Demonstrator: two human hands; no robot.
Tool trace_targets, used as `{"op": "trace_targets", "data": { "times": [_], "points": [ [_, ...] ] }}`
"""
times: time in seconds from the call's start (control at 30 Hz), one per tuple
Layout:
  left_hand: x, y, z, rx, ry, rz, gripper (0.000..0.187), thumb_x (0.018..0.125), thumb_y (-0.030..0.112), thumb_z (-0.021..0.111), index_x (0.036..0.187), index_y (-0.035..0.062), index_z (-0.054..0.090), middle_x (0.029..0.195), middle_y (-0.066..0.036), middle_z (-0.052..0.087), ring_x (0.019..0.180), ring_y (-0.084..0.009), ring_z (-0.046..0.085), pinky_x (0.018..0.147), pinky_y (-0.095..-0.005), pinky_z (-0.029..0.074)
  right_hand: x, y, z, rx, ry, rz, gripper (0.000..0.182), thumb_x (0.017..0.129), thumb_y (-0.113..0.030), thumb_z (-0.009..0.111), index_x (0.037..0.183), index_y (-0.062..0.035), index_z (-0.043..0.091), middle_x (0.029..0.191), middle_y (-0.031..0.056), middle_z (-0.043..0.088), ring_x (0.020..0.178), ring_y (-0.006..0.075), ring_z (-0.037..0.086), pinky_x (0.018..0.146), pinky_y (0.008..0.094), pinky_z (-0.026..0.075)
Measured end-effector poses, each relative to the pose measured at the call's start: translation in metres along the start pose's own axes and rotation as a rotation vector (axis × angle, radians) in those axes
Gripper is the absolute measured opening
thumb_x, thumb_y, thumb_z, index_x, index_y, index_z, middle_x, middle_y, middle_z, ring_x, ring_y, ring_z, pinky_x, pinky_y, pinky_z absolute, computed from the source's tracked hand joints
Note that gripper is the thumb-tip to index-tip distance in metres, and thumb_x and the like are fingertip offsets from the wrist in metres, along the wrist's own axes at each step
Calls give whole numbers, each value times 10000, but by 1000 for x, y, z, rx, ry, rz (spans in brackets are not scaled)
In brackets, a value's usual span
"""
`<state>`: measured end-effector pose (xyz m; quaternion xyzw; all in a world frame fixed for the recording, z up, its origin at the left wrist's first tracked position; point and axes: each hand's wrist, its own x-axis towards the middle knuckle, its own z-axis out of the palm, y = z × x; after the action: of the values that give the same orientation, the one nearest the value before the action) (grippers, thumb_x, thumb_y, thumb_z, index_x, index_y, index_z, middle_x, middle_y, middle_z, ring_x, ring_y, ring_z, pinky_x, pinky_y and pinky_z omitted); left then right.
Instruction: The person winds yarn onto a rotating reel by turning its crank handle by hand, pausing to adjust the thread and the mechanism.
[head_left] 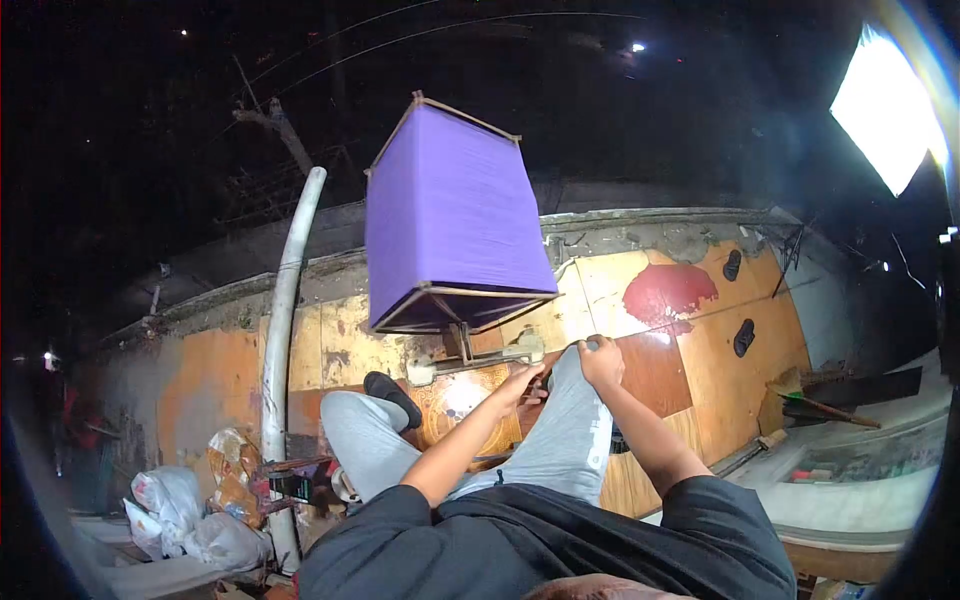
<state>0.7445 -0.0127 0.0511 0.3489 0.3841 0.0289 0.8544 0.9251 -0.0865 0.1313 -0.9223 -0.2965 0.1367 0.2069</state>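
A large purple lantern-like box (pixel 455 200), a frame of thin sticks covered with smooth sheeting, stands in front of me on a short post (pixel 461 343). A pale bar-like base (pixel 480 360) lies beneath the post. My left hand (pixel 520 384) is between my knees, just below that base, with its fingers closed near small dark pieces; what they hold, I cannot make out. My right hand (pixel 601 361) rests on my right knee (pixel 568 385), fingers curled in; anything inside them is hidden. Neither hand touches the purple box.
A white pole (pixel 290 350) rises at the left, near filled plastic bags (pixel 190 515). Worn boards (pixel 650 370) cover the ground, with a red patch (pixel 670 295) and two dark sandals (pixel 743 338). A hammer (pixel 757 448) lies at the right, and a bright lamp (pixel 888 110) shines above.
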Motion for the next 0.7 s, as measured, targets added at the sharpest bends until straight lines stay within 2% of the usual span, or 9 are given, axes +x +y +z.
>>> {"op": "trace_targets", "data": {
  "times": [0.07,0.2,0.27,0.33,0.4,0.47,0.6,0.7],
  "points": [
    [6,-17,-9,-10,214,6,317,890,432,584,964,126,559,824,13,543,674,-141,598,618,-269,518,0,-1,-2,33,-49,28,368,806,-368,623,1041,-92,689,1160,162,616,1082,334,576,940,432,441],
    [19,-63,-93,-189,303,-42,266,902,399,571,945,137,557,849,7,564,705,-131,586,553,-270,497,0,0,-1,48,-39,14,379,808,-372,621,1056,-91,682,1165,159,615,1084,331,574,938,431,441],
    [-8,-52,-119,-27,394,-69,278,903,382,569,972,113,579,875,-4,576,750,-140,594,552,-282,502,1,0,0,44,-46,17,381,808,-374,620,1055,-91,680,1162,151,616,1082,331,575,936,430,441],
    [-10,-59,-173,226,431,-104,343,895,390,585,1012,68,595,881,-36,594,748,-173,602,571,-296,518,2,3,6,28,-7,-19,358,800,-377,601,1030,-117,690,1144,142,613,1087,315,567,928,443,443],
    [-56,-25,-189,434,394,-107,420,890,390,601,1082,17,585,905,-84,616,699,-217,623,582,-317,543,5,5,9,18,-2,-35,360,801,-376,601,1034,-115,687,1134,141,615,1089,314,564,933,444,441],
    [-86,0,-216,648,410,-178,407,901,355,601,1062,-19,596,864,-114,632,636,-259,654,566,-329,562,4,1,6,29,-47,10,368,802,-378,601,1043,-113,686,1131,141,616,1096,317,556,938,444,439],
    [-170,75,-191,594,275,-171,336,922,292,598,929,-40,652,786,-121,675,667,-238,702,537,-316,575,2,3,6,29,-21,-8,380,800,-375,603,1058,-110,685,1152,141,610,1102,318,553,946,443,433],
    [-202,118,-143,681,207,-144,342,923,309,604,911,-27,661,802,-120,697,662,-212,703,521,-293,563,3,1,6,25,-38,10,384,805,-383,604,1067,-111,680,1163,134,607,1100,317,555,947,441,434]
  ]
}}
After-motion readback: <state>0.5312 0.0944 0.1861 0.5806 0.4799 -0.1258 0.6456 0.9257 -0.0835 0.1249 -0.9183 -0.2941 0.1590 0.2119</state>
